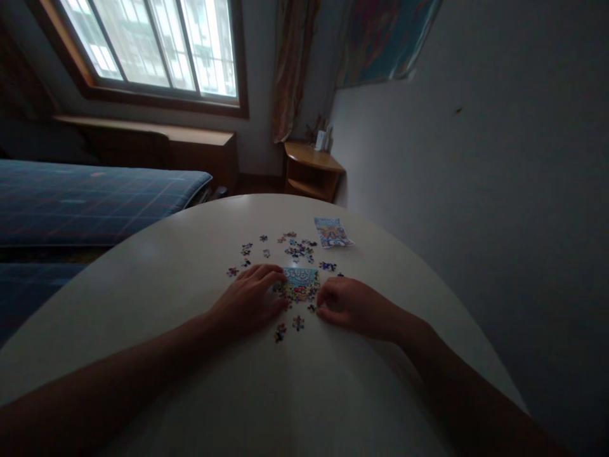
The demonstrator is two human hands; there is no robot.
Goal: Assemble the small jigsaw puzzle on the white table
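A partly joined jigsaw puzzle (301, 284) with a pale blue top and a colourful lower part lies flat on the white table. My left hand (250, 295) rests at its left edge, fingers stretched out and palm down. At the right edge is my right hand (349, 306), its fingers curled in towards the thumb; what they hold, if anything, is hidden. Close to those fingertips lies a small puzzle piece (312, 308). Two more loose spots of pieces, one puzzle piece (298, 323) and a darker puzzle piece (280, 332), lie below the puzzle.
Several loose pieces (299, 249) are heaped beyond the puzzle, with others scattered left and right. A printed picture sheet (332, 232) lies at the far right of the round table (200, 381). A wall (499, 190) runs along the right; a plaid mattress (95, 200) is at the left.
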